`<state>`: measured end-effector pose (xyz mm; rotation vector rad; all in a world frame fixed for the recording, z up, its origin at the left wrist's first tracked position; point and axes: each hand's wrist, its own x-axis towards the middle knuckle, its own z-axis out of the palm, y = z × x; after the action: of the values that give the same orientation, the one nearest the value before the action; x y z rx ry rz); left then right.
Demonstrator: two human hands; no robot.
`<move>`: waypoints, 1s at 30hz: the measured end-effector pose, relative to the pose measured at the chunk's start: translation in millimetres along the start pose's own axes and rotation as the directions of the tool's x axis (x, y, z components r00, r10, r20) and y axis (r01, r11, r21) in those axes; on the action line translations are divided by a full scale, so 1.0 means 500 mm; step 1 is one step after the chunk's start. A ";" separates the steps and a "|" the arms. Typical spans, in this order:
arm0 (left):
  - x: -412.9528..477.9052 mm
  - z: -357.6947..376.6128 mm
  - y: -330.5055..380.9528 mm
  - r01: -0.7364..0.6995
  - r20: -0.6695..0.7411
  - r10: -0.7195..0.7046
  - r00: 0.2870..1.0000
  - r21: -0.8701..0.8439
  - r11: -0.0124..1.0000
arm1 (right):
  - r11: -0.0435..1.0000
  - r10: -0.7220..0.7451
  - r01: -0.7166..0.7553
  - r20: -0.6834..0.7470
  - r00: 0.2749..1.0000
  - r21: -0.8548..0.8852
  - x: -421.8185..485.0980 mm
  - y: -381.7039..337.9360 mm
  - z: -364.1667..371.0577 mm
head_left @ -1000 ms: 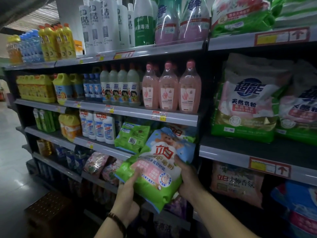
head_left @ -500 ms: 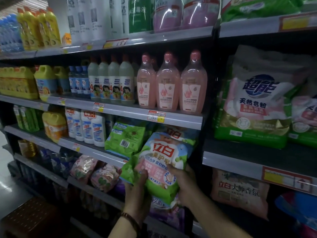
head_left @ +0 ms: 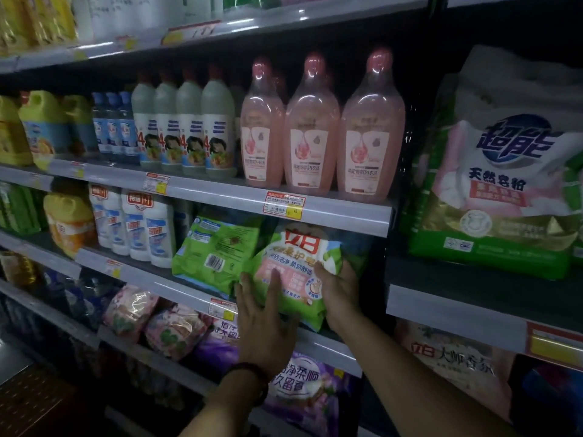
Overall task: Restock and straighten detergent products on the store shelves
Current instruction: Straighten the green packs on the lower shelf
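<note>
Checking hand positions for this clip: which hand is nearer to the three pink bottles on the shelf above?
Right. The right hand grips the green-and-pink detergent bag below the pink bottles; the left hand presses the bag's front, lower and further left.

Scene dim overall, lower left of frame near black. Light falls from above; glare on shelf edge strips (head_left: 202,192) and pink bottles (head_left: 312,127). Upper left soft and blurred. Wide-angle bending at frame edges.
</note>
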<state>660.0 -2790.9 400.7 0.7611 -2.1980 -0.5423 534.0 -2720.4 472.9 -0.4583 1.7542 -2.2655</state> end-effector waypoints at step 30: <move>0.081 -0.116 -0.036 0.008 0.142 -0.036 0.989 0.193 0.981 | -0.236 0.137 0.442 0.420 0.897 -0.866 -0.139 -0.034 -0.001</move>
<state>687.7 -2839.4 448.1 0.8710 -2.4053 -0.4111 597.8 -2689.8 482.5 -1.3131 2.9402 0.0726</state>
